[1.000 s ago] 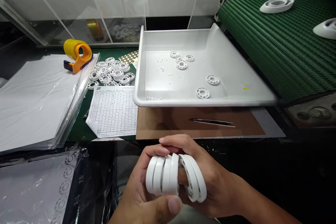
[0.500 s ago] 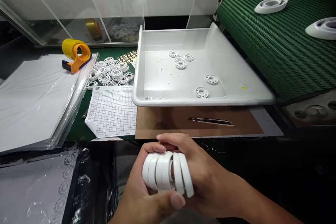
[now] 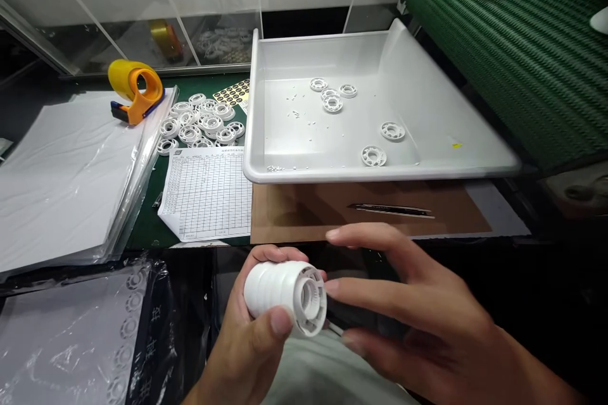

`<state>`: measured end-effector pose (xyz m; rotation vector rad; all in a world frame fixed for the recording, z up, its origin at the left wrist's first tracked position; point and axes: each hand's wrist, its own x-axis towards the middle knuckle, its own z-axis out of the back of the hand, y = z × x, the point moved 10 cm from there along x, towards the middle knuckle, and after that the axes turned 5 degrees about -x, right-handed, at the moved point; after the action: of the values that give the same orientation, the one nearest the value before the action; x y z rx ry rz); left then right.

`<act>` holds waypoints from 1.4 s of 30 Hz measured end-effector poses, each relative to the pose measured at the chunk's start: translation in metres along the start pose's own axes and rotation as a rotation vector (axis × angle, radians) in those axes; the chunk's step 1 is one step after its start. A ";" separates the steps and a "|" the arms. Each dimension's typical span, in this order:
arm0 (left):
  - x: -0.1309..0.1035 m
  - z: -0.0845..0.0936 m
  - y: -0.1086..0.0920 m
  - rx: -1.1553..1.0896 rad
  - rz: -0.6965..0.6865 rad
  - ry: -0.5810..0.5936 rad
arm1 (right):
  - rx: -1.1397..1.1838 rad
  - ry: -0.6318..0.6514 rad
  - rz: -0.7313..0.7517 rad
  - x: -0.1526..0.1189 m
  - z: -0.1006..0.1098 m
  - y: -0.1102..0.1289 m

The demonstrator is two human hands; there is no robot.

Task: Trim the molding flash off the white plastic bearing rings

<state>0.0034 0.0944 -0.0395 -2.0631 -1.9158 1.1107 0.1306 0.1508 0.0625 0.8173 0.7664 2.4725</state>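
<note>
My left hand (image 3: 259, 335) is wrapped round a stack of white plastic rings (image 3: 273, 288), lined up side by side as one cylinder. The end ring (image 3: 310, 300) faces right and shows its toothed centre hole and slotted rim. Just right of that end is my right hand (image 3: 418, 310), its fingers apart and curved. One of its fingertips is at the end ring's edge; whether it touches, I cannot tell. A short grey sliver shows below that finger, too small to name.
A white tray (image 3: 427, 172) holds loose white rings and scraps. Left of it are a pile of rings (image 3: 209, 121), a paper form (image 3: 209, 202), a tape dispenser (image 3: 140, 98) and plastic bags (image 3: 61, 171). A slim cutter (image 3: 394, 210) lies on cardboard (image 3: 285, 215). A green conveyor (image 3: 479, 57) carries rings.
The rings, loosely fanned between both hands before, are now pressed together in my left hand. My right hand has come away to the right and spread its fingers. Conveyor rings have shifted.
</note>
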 end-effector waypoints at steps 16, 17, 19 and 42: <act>-0.003 -0.005 0.002 -0.138 0.051 0.025 | -0.032 -0.137 0.067 -0.001 0.002 0.007; -0.003 -0.005 0.002 -0.138 0.051 0.022 | -0.038 -0.144 0.075 0.000 0.003 0.008; -0.003 -0.005 0.002 -0.140 0.046 0.028 | -0.048 -0.163 0.103 0.000 0.006 0.011; -0.002 0.003 0.008 -0.050 0.036 -0.086 | 0.004 -0.169 0.127 0.000 -0.015 0.008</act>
<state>0.0081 0.0900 -0.0454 -2.1172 -1.9725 1.1900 0.1198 0.1395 0.0574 1.0917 0.6785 2.4719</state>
